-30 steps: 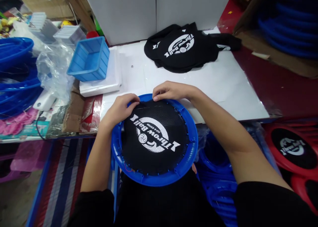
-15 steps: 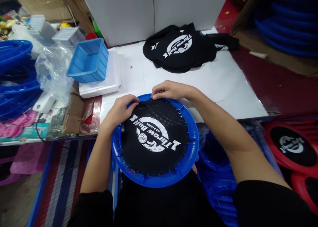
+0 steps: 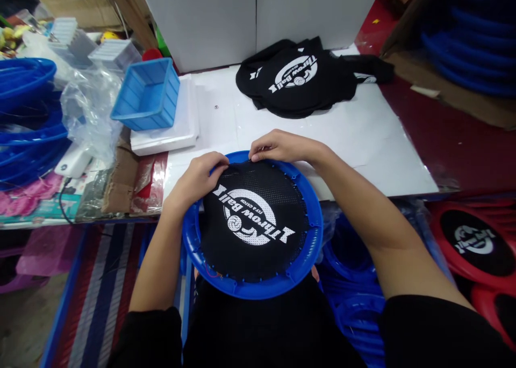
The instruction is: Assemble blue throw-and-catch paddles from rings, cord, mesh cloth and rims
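Observation:
A round blue plastic ring frame (image 3: 258, 290) tilts between my lap and the table edge. Black mesh fabric (image 3: 252, 223) with a white "Throw Ball" print stretches across it, its edge caught on small pegs around the ring. My left hand (image 3: 207, 175) pinches the fabric's edge at the upper left of the ring, thumb and fingers together. At the top of the ring, my right hand (image 3: 272, 146) is closed on the fabric's edge too. A thin red thread shows at the lower left of the mesh.
Printed black fabric pieces (image 3: 298, 80) lie on the white table (image 3: 346, 142) before a large white carton (image 3: 209, 29). To the left are a blue bin (image 3: 147, 96) and stacked blue rings (image 3: 28, 137). Red framed discs (image 3: 475, 239) sit at the right.
The view has shifted slightly, so things on the table appear a little further right. Both hands keep their pinch on the fabric's edge, with hardly any movement along the ring.

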The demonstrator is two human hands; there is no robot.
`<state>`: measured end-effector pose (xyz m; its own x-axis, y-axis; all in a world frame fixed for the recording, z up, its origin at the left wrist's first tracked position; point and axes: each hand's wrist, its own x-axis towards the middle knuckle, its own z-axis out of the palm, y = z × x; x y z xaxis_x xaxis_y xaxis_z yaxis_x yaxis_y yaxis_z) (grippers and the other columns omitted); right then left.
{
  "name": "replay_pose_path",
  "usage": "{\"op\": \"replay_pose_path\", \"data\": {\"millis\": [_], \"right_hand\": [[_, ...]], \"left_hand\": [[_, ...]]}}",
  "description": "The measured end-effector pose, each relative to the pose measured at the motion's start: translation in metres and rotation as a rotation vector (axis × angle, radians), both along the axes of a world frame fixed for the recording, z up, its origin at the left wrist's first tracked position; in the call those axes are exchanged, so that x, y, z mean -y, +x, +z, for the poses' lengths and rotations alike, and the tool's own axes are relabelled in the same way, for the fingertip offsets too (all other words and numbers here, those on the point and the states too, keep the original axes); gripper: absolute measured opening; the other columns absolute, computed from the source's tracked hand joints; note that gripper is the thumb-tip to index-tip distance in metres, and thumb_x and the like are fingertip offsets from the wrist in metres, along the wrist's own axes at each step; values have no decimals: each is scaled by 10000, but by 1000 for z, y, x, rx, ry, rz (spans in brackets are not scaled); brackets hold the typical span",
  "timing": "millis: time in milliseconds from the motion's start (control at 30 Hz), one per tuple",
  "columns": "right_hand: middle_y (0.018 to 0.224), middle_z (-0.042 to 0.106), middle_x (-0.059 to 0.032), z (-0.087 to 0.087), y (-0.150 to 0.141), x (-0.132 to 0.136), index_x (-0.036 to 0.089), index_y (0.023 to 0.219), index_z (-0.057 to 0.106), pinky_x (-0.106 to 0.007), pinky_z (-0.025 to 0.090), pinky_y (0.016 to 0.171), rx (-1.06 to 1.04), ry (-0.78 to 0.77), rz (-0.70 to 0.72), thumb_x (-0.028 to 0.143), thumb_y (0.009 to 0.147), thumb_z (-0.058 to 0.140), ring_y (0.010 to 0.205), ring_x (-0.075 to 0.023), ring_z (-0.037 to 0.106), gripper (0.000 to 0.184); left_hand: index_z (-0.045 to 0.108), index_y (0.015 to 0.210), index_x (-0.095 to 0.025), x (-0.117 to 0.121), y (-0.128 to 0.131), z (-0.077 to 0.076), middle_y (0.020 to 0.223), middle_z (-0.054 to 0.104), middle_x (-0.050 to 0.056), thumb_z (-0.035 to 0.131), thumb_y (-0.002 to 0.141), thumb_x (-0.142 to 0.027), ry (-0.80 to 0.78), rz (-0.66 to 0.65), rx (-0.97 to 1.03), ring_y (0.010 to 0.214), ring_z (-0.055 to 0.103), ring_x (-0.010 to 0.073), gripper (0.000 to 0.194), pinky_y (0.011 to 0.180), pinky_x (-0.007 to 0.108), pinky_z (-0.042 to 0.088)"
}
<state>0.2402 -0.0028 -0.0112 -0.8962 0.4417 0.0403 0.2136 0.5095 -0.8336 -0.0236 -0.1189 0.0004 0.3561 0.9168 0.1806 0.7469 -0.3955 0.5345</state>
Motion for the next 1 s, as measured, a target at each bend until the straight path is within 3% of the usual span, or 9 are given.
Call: {"op": "replay_pose_path", "data": {"millis": [200,400,500,600,700,867,1000], "right_hand": [[983,783,-60,-7,-2,0,188,953,769,-344,482,864,-62,8,-31,386,934,680,933,-188,677,218],[1030,795,-78,0,1,2,182,1010,773,-376,498,895,-20,-31,-52,425,954,665,965,-210,683,271],[1148,777,-101,2,-1,8,194,1081,777,-448,499,998,-56,58,-28,460,989,637,1078,-248,672,315],[1499,615,-118,-3,-8,16,236,1045,796,-567,394,1188,-126,242,13,461,943,728,1403,-330,512,257],[1658,446,-112,-10,-15,22,260,1148,780,-635,330,1243,-101,364,21,394,931,756,1516,-361,373,257],[1620,480,-137,-10,-16,27,254,1298,701,-620,354,1237,-2,346,43,374,955,720,1487,-347,411,364],[1395,615,-165,-5,-16,25,195,1027,694,-523,458,1123,-6,222,-44,385,962,666,1272,-318,577,203]], "left_hand": [[673,1009,-221,0,0,2,998,768,48,584,1006,-216,10,22,-7,933,707,203,90,879,358,553],[676,1000,-213,0,3,4,982,754,50,579,1011,-204,49,-24,-25,925,702,202,99,870,350,553],[675,1009,-206,0,5,3,986,741,58,570,1011,-188,78,-9,-41,930,696,208,107,869,358,553],[670,1010,-208,1,6,1,990,728,60,561,1014,-185,91,19,-51,935,691,211,112,872,366,556],[665,1020,-203,3,5,-2,1003,721,67,562,1013,-179,86,1,-40,965,687,220,106,901,379,561],[649,1048,-208,5,4,-6,1025,707,70,548,1026,-182,92,-19,-59,994,677,221,107,922,386,569],[642,1086,-192,4,3,-5,1058,685,98,481,1059,-179,157,-75,-158,986,665,221,163,900,372,566]]}}
